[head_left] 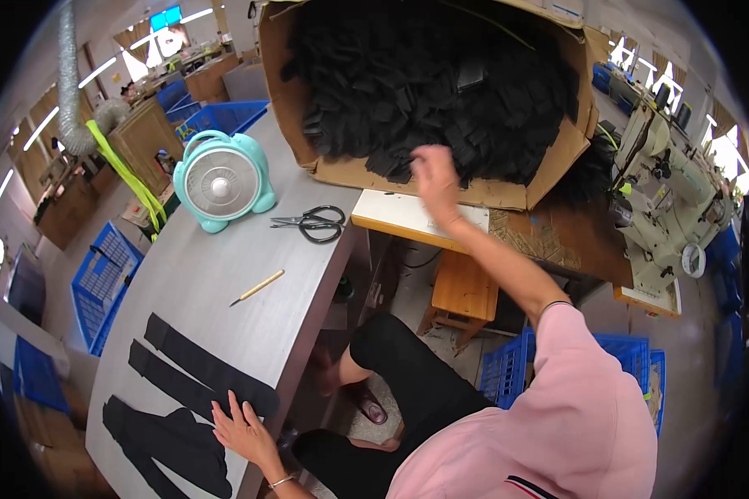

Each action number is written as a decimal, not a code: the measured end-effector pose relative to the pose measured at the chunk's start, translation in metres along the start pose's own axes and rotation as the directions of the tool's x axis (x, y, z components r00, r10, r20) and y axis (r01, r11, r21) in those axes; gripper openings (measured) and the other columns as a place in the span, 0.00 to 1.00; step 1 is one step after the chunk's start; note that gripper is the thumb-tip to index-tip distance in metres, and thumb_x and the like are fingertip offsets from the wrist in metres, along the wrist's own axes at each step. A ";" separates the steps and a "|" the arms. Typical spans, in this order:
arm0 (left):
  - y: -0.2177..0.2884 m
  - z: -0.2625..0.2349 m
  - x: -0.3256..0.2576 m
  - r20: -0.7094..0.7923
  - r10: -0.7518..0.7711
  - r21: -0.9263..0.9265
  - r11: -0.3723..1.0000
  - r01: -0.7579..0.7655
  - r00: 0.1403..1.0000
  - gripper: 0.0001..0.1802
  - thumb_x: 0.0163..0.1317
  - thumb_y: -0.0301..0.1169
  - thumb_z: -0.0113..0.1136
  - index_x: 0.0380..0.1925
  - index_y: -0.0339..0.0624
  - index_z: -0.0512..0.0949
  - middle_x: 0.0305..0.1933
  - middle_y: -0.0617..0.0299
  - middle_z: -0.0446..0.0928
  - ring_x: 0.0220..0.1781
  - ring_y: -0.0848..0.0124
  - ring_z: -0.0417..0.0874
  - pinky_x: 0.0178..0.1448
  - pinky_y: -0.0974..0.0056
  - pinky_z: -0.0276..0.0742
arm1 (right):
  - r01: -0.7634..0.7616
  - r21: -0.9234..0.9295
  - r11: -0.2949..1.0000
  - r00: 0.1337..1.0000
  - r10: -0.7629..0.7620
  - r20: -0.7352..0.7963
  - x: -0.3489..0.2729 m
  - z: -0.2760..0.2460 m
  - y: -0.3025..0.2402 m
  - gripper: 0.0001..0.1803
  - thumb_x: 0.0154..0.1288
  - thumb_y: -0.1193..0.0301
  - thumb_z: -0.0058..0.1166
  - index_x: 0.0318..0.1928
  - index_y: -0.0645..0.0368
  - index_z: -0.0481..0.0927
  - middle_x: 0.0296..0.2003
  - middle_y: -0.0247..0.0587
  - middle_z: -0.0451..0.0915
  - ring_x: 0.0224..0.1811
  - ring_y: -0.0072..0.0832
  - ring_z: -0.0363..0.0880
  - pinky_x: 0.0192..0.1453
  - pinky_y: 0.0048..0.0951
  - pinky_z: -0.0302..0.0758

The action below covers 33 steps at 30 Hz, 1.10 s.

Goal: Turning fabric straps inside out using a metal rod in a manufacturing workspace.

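Observation:
My left hand lies flat with fingers spread at the near end of two long black cloth strips on the grey table. Beside them, toward the near left corner, is a wider black cloth piece with a long narrow part. My right hand is at the front of a large cardboard box, against a heap of small black cloth pieces. Its fingers look bent and are smeared by motion; I cannot make out whether they hold a piece.
On the grey table are a turquoise fan, black-handled scissors and a pencil-like wooden tool. A wooden stool stands below the box. Sewing machines are at right; blue crates stand on the floor.

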<state>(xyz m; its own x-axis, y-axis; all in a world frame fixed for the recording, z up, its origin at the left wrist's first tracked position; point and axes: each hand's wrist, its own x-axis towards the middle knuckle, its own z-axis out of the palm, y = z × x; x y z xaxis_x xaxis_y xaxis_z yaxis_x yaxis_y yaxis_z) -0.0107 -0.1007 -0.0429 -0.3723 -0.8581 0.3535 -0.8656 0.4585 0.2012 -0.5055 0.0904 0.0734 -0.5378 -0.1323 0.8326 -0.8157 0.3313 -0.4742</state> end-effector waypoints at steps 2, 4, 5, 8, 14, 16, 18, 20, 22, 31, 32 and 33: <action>0.001 0.001 0.001 -0.003 0.004 0.009 1.000 -0.004 1.000 0.22 0.75 0.43 0.47 0.65 0.57 0.74 0.74 0.53 0.64 0.75 0.56 0.63 0.76 0.42 0.49 | 0.068 -0.179 0.981 0.982 -0.097 -0.159 0.046 -0.043 0.005 0.18 0.61 0.78 0.57 0.53 0.53 0.76 0.48 0.47 0.70 0.49 0.44 0.75 0.52 0.39 0.74; -0.003 0.005 0.000 0.002 -0.008 0.033 0.999 0.008 1.000 0.22 0.74 0.43 0.48 0.66 0.58 0.74 0.74 0.53 0.63 0.75 0.56 0.62 0.76 0.42 0.50 | 0.169 -0.386 0.907 0.923 -0.283 -0.261 0.080 -0.068 0.001 0.24 0.60 0.78 0.58 0.58 0.49 0.76 0.50 0.45 0.69 0.49 0.42 0.75 0.51 0.38 0.75; -0.007 0.008 0.000 -0.005 0.009 0.032 0.999 -0.008 1.000 0.22 0.74 0.43 0.48 0.66 0.58 0.73 0.74 0.53 0.63 0.75 0.56 0.62 0.76 0.42 0.50 | 0.202 -0.478 0.855 0.915 -0.339 -0.220 0.096 -0.075 0.000 0.25 0.59 0.77 0.59 0.58 0.46 0.77 0.50 0.43 0.70 0.48 0.41 0.75 0.51 0.37 0.76; -0.009 0.006 0.000 -0.014 0.030 0.024 0.999 -0.030 0.999 0.29 0.73 0.44 0.49 0.72 0.55 0.64 0.74 0.52 0.64 0.76 0.55 0.62 0.76 0.40 0.50 | 0.264 -0.677 0.687 0.900 -0.427 -0.082 0.134 -0.086 0.018 0.21 0.58 0.74 0.61 0.51 0.39 0.84 0.50 0.36 0.73 0.47 0.37 0.75 0.49 0.34 0.78; -0.011 0.011 0.003 -0.105 0.016 -0.169 0.985 -0.034 0.994 0.21 0.69 0.39 0.57 0.60 0.48 0.75 0.68 0.52 0.70 0.72 0.56 0.67 0.76 0.41 0.50 | 0.343 -0.502 0.794 0.875 -0.464 -0.136 0.123 -0.096 -0.027 0.15 0.64 0.75 0.61 0.48 0.42 0.87 0.46 0.28 0.79 0.41 0.28 0.82 0.44 0.28 0.80; -0.009 0.009 0.002 -0.117 0.018 -0.147 0.989 -0.036 0.993 0.22 0.68 0.41 0.58 0.61 0.52 0.76 0.69 0.54 0.70 0.72 0.56 0.66 0.76 0.41 0.50 | 0.510 -0.406 0.758 0.803 -0.589 -0.092 0.089 -0.087 -0.056 0.18 0.61 0.81 0.62 0.50 0.48 0.87 0.47 0.33 0.80 0.40 0.26 0.83 0.42 0.26 0.81; -0.005 0.001 0.001 -0.077 0.009 -0.133 0.991 -0.019 0.997 0.23 0.68 0.43 0.58 0.62 0.55 0.76 0.70 0.51 0.67 0.73 0.54 0.63 0.77 0.42 0.48 | 0.595 -0.299 0.746 0.784 -0.621 0.012 0.039 -0.078 -0.084 0.19 0.58 0.85 0.63 0.50 0.56 0.86 0.45 0.38 0.80 0.40 0.27 0.82 0.41 0.27 0.81; -0.005 -0.006 -0.001 -0.053 0.006 -0.172 0.985 -0.015 0.999 0.24 0.68 0.43 0.58 0.62 0.53 0.76 0.70 0.49 0.66 0.73 0.52 0.63 0.77 0.42 0.47 | 0.810 -0.226 0.542 0.563 -0.825 0.040 -0.008 -0.065 -0.111 0.18 0.56 0.86 0.65 0.48 0.61 0.86 0.43 0.41 0.81 0.39 0.30 0.83 0.38 0.27 0.81; -0.005 -0.013 -0.004 -0.038 -0.004 -0.185 0.983 -0.003 0.999 0.24 0.67 0.43 0.59 0.62 0.52 0.76 0.70 0.48 0.66 0.74 0.52 0.62 0.78 0.42 0.46 | 0.818 -0.086 0.568 0.573 -0.817 0.062 -0.074 -0.058 -0.143 0.17 0.53 0.84 0.68 0.46 0.63 0.87 0.41 0.45 0.81 0.39 0.32 0.82 0.38 0.29 0.82; 0.029 -0.051 -0.044 -0.048 -0.214 -0.714 0.691 0.116 0.976 0.21 0.68 0.35 0.61 0.58 0.37 0.77 0.64 0.48 0.75 0.67 0.51 0.74 0.70 0.55 0.67 | 0.436 0.612 0.660 0.625 -0.711 0.322 -0.234 -0.041 -0.205 0.20 0.49 0.81 0.62 0.47 0.63 0.85 0.44 0.45 0.79 0.41 0.38 0.84 0.42 0.31 0.84; 0.042 -0.051 -0.054 0.130 -0.248 -0.822 0.514 0.244 0.960 0.23 0.69 0.36 0.61 0.59 0.33 0.75 0.61 0.50 0.77 0.62 0.58 0.79 0.65 0.59 0.73 | 0.401 0.618 0.676 0.629 -0.694 0.350 -0.240 -0.043 -0.203 0.21 0.50 0.81 0.61 0.48 0.62 0.85 0.44 0.45 0.79 0.41 0.39 0.84 0.42 0.32 0.84; 0.053 -0.046 -0.062 0.274 -0.226 -0.898 0.287 0.333 0.935 0.24 0.70 0.36 0.61 0.60 0.31 0.74 0.60 0.50 0.78 0.60 0.62 0.80 0.62 0.61 0.75 | 0.387 0.612 0.689 0.627 -0.684 0.374 -0.243 -0.047 -0.202 0.21 0.50 0.81 0.61 0.48 0.62 0.85 0.44 0.45 0.79 0.41 0.39 0.84 0.42 0.32 0.84</action>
<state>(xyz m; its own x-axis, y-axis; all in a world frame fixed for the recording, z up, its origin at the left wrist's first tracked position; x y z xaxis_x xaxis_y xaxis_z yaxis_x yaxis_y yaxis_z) -0.0184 -0.0127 -0.0119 -0.2437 -0.9692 0.0348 -0.0720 0.0538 0.9960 -0.2001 0.0998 -0.0199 0.1412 -0.6586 0.7391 -0.9010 -0.3949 -0.1797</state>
